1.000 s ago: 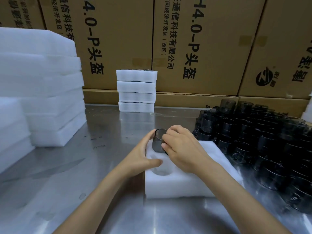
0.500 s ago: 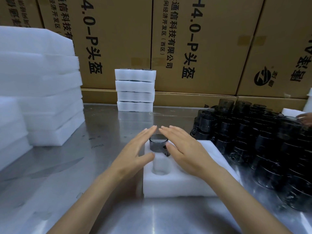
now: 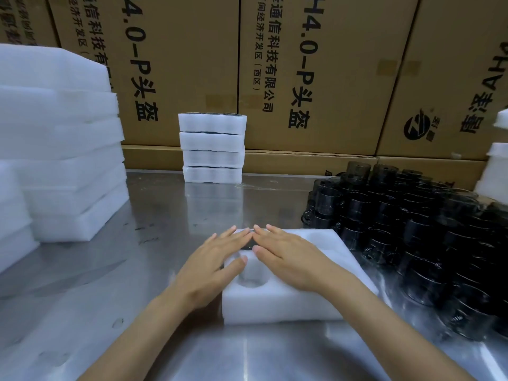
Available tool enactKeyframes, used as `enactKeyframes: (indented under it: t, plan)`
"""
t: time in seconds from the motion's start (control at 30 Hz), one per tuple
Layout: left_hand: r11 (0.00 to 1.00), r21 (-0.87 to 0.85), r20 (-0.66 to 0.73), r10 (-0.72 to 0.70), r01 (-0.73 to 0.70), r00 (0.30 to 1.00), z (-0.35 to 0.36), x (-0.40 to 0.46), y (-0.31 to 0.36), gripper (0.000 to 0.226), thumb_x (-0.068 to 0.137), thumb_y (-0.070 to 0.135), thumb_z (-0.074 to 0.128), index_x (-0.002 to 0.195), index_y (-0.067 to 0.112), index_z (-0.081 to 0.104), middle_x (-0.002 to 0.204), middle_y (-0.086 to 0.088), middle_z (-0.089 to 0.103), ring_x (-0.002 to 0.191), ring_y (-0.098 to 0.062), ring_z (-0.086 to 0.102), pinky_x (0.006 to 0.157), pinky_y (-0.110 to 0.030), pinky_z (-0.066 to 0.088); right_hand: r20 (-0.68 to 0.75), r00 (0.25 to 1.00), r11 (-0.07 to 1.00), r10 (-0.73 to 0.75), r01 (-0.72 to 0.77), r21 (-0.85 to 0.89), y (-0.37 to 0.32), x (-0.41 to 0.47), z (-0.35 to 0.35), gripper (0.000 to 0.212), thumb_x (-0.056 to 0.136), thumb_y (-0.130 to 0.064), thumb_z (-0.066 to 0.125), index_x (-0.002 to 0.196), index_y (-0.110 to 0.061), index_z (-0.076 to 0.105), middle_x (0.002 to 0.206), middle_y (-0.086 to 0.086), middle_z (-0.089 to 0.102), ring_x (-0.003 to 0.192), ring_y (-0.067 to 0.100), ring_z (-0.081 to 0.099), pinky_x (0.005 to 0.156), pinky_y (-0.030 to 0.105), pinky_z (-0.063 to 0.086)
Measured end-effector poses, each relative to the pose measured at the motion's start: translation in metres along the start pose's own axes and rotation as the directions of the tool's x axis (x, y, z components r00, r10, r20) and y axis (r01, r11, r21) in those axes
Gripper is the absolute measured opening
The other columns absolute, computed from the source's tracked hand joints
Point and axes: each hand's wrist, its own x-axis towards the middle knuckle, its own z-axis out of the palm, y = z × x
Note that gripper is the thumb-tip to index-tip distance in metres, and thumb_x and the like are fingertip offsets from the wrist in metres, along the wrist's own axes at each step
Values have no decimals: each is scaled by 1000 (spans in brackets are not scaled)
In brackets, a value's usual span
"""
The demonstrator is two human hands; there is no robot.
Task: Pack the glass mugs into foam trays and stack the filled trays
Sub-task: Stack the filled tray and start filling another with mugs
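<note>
A white foam tray [image 3: 288, 301] with round pockets lies on the steel table in front of me. A dark glass mug [image 3: 248, 245] sits sunk in its far-left pocket, only a sliver of rim showing between my hands. My left hand [image 3: 217, 259] and my right hand [image 3: 288, 257] lie flat with straight fingers on top of the mug and tray, fingertips nearly meeting. The near-left pocket [image 3: 251, 279] is empty. A large heap of dark glass mugs [image 3: 412, 232] stands to the right of the tray.
A stack of several filled foam trays [image 3: 212, 149] stands at the back against cardboard boxes [image 3: 316, 72]. Tall piles of foam sheets [image 3: 60, 149] occupy the left. More white foam [image 3: 494, 171] shows at the right edge.
My right hand let go of the mug, both hands flattened, and they pressed the mug down until it sank into the far-left pocket.
</note>
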Motion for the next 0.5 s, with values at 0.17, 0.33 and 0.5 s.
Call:
enactKeyframes:
  t: [0.17,0.33,0.5]
  plan:
    - [929,-356,-200,-179,98,963,10,2,-2,36,95,54,34,131,48,36,144,27,35,134,12,26,112,-18,18,-419,908,999,11,5,36,36,22,-36,35,97,-29,47,126,-13,59,131,4,58,125,23,47,103,36,36]
    - [782,-521,1,-399,341,917,14,8,-20,71,84,73,24,139,32,44,145,14,43,135,-2,36,117,-37,23,-666,676,918,314,-395,32,111,47,-96,38,97,-30,44,132,-15,48,137,3,48,123,21,47,92,40,44]
    - [784,-555,33,-315,280,949,10,9,-15,35,96,54,36,122,40,54,121,22,61,116,2,53,107,-39,37,-535,701,793,472,-602,-91,157,54,-114,44,99,-29,42,137,-7,38,141,12,39,126,33,39,89,46,44]
